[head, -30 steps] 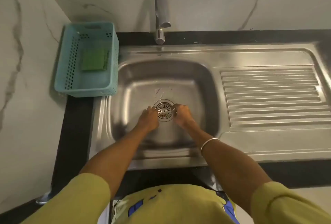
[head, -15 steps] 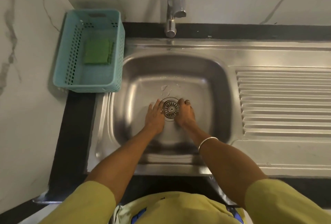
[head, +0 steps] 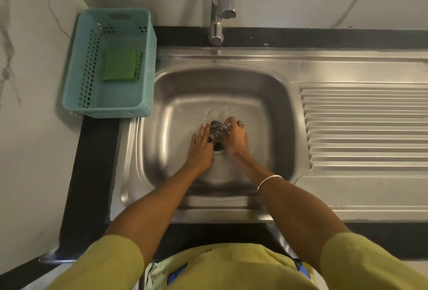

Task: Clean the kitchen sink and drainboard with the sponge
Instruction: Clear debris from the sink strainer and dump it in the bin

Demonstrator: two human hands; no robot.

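Both my hands are down in the sink (head: pixel 278 109) basin at the drain. Right hand (head: pixel 236 136) pinches the drain strainer (head: pixel 217 130) at its rim; it sits tilted, far edge raised, drain hole (head: pixel 218 147) showing under the near side. Left hand (head: pixel 200 145) lies flat, fingers straight, tips touching the strainer's left edge, gripping nothing.

The sponge (head: pixel 120 65) isn't in hand yet: green, lying flat in the teal basket (head: pixel 76 90) on the worktop, up and to the left of the basin, well apart from both hands. Its long axis runs roughly away from me, along the basket's length. The left hand is nearer and free, so I'd say the reach goes to that side, up over the basin's left rim. Drainboard (head: pixel 361 125) lies opposite, to the right, dry-looking and untouched. Tap (head: pixel 217 23) isn't running.
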